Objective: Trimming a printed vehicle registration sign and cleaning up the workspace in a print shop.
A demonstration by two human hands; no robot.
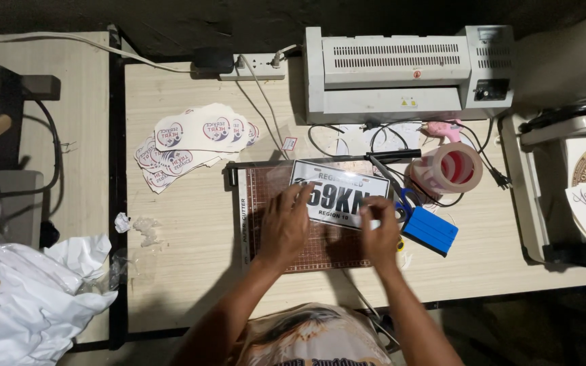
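— White with black lettering, was that the plate under the hands?

— Yes. A white printed plate (337, 196) lay on the brown gridded bed of a paper cutter (306, 237), near the middle of the counter (191, 230). The left hand (284, 227) was spread flat, fingers pressing on the plate's left end. The right hand (379, 230) was at the plate's right edge, fingertips pinched narrow around something small and pale; I could not tell what it was.

— What sat closest to the right hand?

— A blue squeegee (430, 230) just beside it, with blue-handled scissors (405, 203) partly hidden between the hand and the squeegee. The cutter's black arm (347, 160) ran along the top edge of the bed, just above the plate.

— And further out?

— A roll of clear packing tape (450, 168) stood on its side to the upper right, near a pink glue gun (440, 129) and a tangle of black cables. A grey laminator (408, 71) stood at the back of the counter, with a white power strip (256, 66) to its left. A fanned pile of round-cornered printed stickers (194, 142) lay well to the left of the cutter. White fabric (28, 298) was bunched at the far lower left, off the counter.
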